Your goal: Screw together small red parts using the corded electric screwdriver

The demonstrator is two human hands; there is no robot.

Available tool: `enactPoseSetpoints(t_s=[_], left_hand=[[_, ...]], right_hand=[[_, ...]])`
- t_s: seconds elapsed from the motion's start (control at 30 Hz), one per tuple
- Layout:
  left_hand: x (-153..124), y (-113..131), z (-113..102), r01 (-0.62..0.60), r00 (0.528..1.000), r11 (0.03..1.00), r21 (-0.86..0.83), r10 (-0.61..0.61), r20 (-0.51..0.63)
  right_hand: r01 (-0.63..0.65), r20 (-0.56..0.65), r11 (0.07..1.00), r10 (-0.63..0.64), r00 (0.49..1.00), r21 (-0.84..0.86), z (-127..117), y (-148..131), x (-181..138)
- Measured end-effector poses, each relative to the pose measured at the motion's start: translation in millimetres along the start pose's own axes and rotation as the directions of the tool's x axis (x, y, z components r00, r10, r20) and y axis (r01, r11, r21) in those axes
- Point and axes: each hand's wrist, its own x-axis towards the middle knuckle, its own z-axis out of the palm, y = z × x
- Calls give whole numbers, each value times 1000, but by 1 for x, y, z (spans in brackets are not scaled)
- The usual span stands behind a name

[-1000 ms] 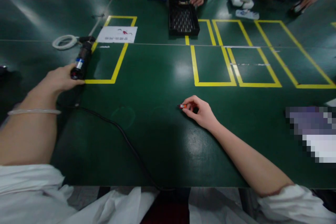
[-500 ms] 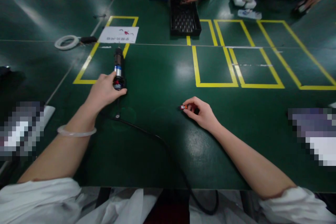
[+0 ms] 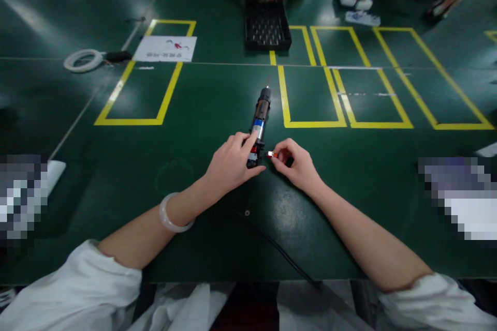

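Observation:
My left hand (image 3: 231, 165) is closed around the rear part of a corded electric screwdriver (image 3: 262, 114). The driver lies low over the table, its thin bit pointing away from me. Between the thumb and fingers of my right hand (image 3: 297, 163) is a small red-and-orange part with a whitish middle (image 3: 271, 154). Its tip sticks out to the left, close beside the driver's rear end; whether they touch I cannot tell. From the driver a black cord (image 3: 281, 251) runs toward me over the table's near edge.
Across the green table (image 3: 217, 88), a person handles a small red item above a black tray (image 3: 267, 44). A printed sheet (image 3: 165, 50) and a white coil (image 3: 83, 60) lie at the far left. Yellow tape (image 3: 314, 124) marks rectangles. Blurred items sit at both sides.
My left hand has brought the electric screwdriver rightward and nearer, beside my right hand. The cord has shifted with it. My right hand stays nearly in place with the small part.

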Motion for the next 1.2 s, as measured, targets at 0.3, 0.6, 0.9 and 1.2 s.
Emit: enactPoseSetpoints(t_s=[0.3,0.6,0.9,1.2], left_hand=[[-6,4,0,-29,1000,998,-50,29,6],[-8,2,4,-47,999,999,-21,48,23],[-10,7,-5,-3,998,996,91,-2,56],[-3,8,-8,84,991,978,193,-102,87]], right_hand=[[91,67,992,-85,994,-88,5,1,3],[111,89,986,-100,991,-125,3,-3,0],[57,62,983,-47,997,-172,7,-14,-3],[74,82,993,-67,994,-88,12,-19,-4]])
